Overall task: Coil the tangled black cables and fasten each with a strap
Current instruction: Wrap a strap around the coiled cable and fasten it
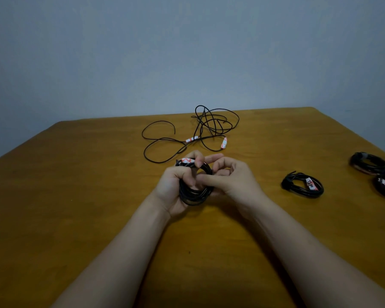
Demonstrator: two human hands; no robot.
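**A coil of black cable held between both hands, just above the surface**

The coil [193,190] is upright in the left hand [173,187], whose fingers are curled round its loops, probably to stop them springing apart. The right hand [233,180] pinches the coil's other side, thumb across the strands, likely to bind it; I can't make out a strap. A white-and-orange tag [187,160] sticks up by the left fingertips, its print unreadable. Beyond lies the tangled cable [211,125], still loose, with two similar tags. To the right, apart from the mess, sit a finished bundle [302,186] whose white label has writing too small to read, and two further bundles [370,164] at the surface [76,196] edge.
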